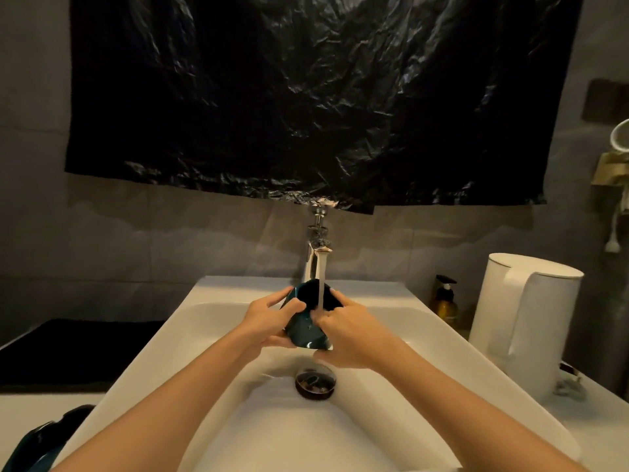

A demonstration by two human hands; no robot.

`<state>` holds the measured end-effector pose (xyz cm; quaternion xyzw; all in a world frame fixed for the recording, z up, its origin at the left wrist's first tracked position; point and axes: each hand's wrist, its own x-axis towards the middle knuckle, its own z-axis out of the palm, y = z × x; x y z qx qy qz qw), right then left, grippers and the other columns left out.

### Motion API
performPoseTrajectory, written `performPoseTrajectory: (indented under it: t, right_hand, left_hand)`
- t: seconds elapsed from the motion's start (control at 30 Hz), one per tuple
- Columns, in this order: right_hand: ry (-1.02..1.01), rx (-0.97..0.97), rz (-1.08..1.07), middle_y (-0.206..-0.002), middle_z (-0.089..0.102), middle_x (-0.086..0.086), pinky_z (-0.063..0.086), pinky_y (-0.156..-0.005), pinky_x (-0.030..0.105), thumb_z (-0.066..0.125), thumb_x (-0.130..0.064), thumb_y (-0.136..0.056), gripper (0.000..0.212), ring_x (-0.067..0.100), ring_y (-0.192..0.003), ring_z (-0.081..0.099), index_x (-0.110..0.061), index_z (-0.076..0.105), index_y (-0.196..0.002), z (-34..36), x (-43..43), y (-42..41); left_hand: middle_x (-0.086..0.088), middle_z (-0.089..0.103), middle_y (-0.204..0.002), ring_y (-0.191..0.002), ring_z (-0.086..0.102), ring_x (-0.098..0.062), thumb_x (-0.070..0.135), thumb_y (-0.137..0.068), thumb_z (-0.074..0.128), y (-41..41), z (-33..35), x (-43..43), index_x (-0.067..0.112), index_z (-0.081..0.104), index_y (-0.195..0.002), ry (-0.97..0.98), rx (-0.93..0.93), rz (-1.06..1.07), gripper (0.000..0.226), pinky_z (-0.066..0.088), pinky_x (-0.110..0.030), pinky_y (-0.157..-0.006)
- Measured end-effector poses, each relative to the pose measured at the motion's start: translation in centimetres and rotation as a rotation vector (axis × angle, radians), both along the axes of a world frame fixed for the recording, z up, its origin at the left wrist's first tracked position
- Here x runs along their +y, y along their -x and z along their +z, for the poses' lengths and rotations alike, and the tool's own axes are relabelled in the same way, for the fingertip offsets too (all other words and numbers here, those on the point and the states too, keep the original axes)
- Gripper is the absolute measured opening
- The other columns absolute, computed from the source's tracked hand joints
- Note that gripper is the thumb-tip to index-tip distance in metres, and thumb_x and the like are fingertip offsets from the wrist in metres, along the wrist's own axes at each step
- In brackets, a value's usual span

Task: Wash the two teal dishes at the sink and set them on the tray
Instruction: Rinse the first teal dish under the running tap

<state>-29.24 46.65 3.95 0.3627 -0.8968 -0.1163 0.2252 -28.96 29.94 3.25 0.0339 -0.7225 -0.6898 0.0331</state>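
Teal dish (306, 332) under running tap (315, 264), gripped by L hand (269, 323) & R hand (347, 335) over sink (163, 335).

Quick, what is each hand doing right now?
Left hand: grips the teal dish under the running tap.
Right hand: grips the same dish.

One left hand (269, 323), one right hand (347, 332); two teal dishes, a bowl (306, 332) and one other dish (30, 444); one sink (153, 352), tap (315, 264), kettle (531, 318), bottle (444, 298).
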Motion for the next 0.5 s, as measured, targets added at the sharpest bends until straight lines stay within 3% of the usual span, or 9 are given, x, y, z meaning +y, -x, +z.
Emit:
performPoseTrajectory:
  t: [0.07,0.13,0.23,0.33,0.4,0.5]
  right_hand:
    - [0.098,-0.123,0.059,-0.137,0.055,0.001,0.022,-0.116,0.033,0.063,-0.036,-0.087,0.055,0.023,-0.135,0.037,-0.019,0.046,-0.136,-0.1,-0.2,-0.3]
    - [0.075,-0.123,0.084,-0.147,0.044,-0.002,0.012,-0.119,0.036,0.063,-0.040,-0.086,0.066,0.021,-0.141,0.027,-0.021,0.037,-0.143,-0.3,-0.1,0.3]
    - [0.013,0.037,0.016,-0.136,0.055,0.004,0.012,-0.118,0.033,0.061,-0.047,-0.083,0.068,0.024,-0.137,0.032,-0.013,0.042,-0.138,-0.4,0.0,0.9]
    - [0.152,-0.034,0.027,-0.129,0.060,0.004,0.023,-0.116,0.035,0.064,-0.036,-0.084,0.056,0.024,-0.132,0.040,-0.015,0.048,-0.134,-0.9,-0.7,0.1]
    - [0.204,-0.126,0.076,-0.135,0.056,0.001,0.013,-0.120,0.037,0.065,-0.036,-0.084,0.058,0.020,-0.134,0.040,-0.017,0.047,-0.136,-0.8,-1.1,0.0]
    - [0.108,-0.006,0.027,-0.138,0.052,0.001,0.007,-0.118,0.032,0.062,-0.046,-0.083,0.065,0.020,-0.136,0.036,-0.017,0.044,-0.138,-0.2,-0.5,0.2]
  left_hand:
    - [-0.014,0.062,-0.116,-0.091,0.068,-0.032,0.021,-0.087,0.065,0.3,-0.1,-0.3,0.025,0.055,-0.131,-0.006,-0.009,-0.025,0.045,0.060,-0.043,-0.064]
    - [-0.014,0.063,-0.114,-0.091,0.069,-0.031,0.020,-0.088,0.064,0.3,-0.2,-0.3,0.025,0.055,-0.131,0.001,-0.007,-0.069,0.043,0.060,-0.044,-0.067]
    - [-0.014,0.064,-0.114,-0.092,0.068,-0.033,0.020,-0.088,0.064,0.4,0.0,-0.2,0.026,0.055,-0.131,0.020,0.022,-0.046,0.044,0.060,-0.044,-0.067]
    - [-0.016,0.062,-0.118,-0.093,0.067,-0.035,0.021,-0.087,0.065,0.5,-0.1,-0.3,0.026,0.054,-0.131,0.024,0.030,-0.048,0.046,0.060,-0.044,-0.066]
    - [-0.015,0.063,-0.117,-0.091,0.069,-0.033,0.020,-0.087,0.065,0.5,-0.1,-0.4,0.027,0.055,-0.131,0.023,0.023,-0.083,0.045,0.060,-0.042,-0.066]
    - [-0.015,0.063,-0.120,-0.093,0.068,-0.033,0.021,-0.087,0.065,0.6,0.0,-0.5,0.028,0.055,-0.130,0.024,0.043,-0.069,0.045,0.060,-0.047,-0.070]
